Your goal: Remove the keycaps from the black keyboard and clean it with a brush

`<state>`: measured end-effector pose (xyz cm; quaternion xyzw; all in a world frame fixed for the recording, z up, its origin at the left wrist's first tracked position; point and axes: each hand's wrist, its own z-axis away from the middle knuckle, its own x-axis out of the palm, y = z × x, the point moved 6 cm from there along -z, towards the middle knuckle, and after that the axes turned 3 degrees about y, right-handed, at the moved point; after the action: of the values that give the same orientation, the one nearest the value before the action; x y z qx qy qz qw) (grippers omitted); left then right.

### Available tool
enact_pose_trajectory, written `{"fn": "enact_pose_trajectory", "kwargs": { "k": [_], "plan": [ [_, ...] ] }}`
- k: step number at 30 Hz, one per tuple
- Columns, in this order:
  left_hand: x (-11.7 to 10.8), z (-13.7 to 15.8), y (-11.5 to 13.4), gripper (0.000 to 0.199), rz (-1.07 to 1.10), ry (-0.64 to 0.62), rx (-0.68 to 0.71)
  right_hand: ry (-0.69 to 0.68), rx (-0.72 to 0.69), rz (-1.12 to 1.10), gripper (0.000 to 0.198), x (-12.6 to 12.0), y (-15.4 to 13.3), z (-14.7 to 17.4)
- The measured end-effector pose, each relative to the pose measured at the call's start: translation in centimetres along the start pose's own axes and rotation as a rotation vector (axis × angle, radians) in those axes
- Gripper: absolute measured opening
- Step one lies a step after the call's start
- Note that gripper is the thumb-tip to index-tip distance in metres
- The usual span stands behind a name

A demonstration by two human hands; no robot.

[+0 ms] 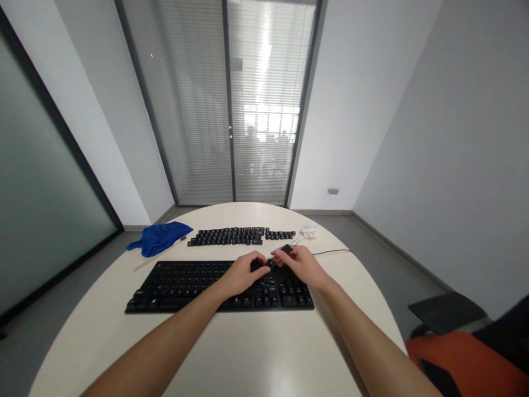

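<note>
A black keyboard [185, 284] lies across the table in front of me. Over its right part, my left hand [243, 273] pinches a small black keycap [271, 263] between thumb and fingers. My right hand [305, 266] is closed on a small keycap puller [286, 249] with a black handle and thin wires, held close to the keycap. The fingertips of both hands nearly meet. Some keys under my hands are hidden. Behind the keyboard, loose black keycaps [227, 237] stand in rows, with a smaller group [280, 235] to their right.
A blue cloth [161, 237] lies at the table's back left, with a thin wooden-handled brush [159, 255] beside it. White crumpled tissue [309, 232] rests at the back right. A black cable [333, 252] runs toward the right edge of the round table [248, 353]. An orange chair [463, 358] stands at right.
</note>
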<state>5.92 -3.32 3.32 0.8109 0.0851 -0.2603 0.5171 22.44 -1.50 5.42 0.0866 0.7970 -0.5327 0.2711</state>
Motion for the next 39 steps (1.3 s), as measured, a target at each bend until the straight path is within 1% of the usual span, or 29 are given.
{"fn": "enact_pose_trajectory", "kwargs": {
  "k": [3, 5, 8, 12, 15, 19, 23, 28, 34, 36, 39],
  "plan": [
    [-0.3, -0.1, -0.4, 0.011, 0.045, 0.035, -0.024, 0.005, -0.003, -0.023, 0.047, 0.3, 0.0, 0.0],
    [-0.3, -0.2, -0.6, 0.011, 0.114, 0.041, -0.032, -0.009, -0.005, -0.036, 0.045, 0.6, 0.1, 0.0],
    [-0.1, -0.3, -0.7, 0.014, 0.225, 0.025, -0.023, -0.037, -0.014, -0.060, 0.043, 0.8, 0.2, 0.0],
    [0.0, -0.4, -0.8, 0.020, 0.282, 0.007, -0.007, -0.052, -0.028, -0.095, 0.040, 1.0, 0.2, 0.0],
    [0.0, -0.4, -0.9, 0.018, 0.278, -0.005, -0.014, -0.038, -0.004, -0.085, 0.040, 0.9, 0.4, 0.0],
    [-0.1, -0.5, -1.0, 0.014, 0.241, -0.018, -0.018, -0.017, 0.040, -0.095, 0.046, 0.9, 0.7, 0.0],
    [0.0, -0.5, -1.3, 0.015, 0.293, -0.009, -0.027, -0.009, 0.050, -0.146, 0.045, 1.1, 0.8, 0.0],
    [0.1, -0.5, -1.6, 0.021, 0.323, 0.035, -0.006, -0.024, 0.053, -0.205, 0.045, 1.4, 1.0, -0.1],
    [0.0, -0.5, -1.5, 0.019, 0.339, 0.036, 0.005, -0.057, 0.119, -0.286, 0.048, 2.0, 1.7, -0.3],
    [-0.1, -0.4, -1.2, 0.019, 0.325, 0.036, 0.013, -0.049, 0.120, -0.296, 0.048, 1.9, 1.7, -0.3],
    [-0.4, -0.3, -0.7, 0.018, 0.243, 0.041, 0.028, -0.044, 0.116, -0.302, 0.048, 1.9, 1.5, -0.3]
  ]
}}
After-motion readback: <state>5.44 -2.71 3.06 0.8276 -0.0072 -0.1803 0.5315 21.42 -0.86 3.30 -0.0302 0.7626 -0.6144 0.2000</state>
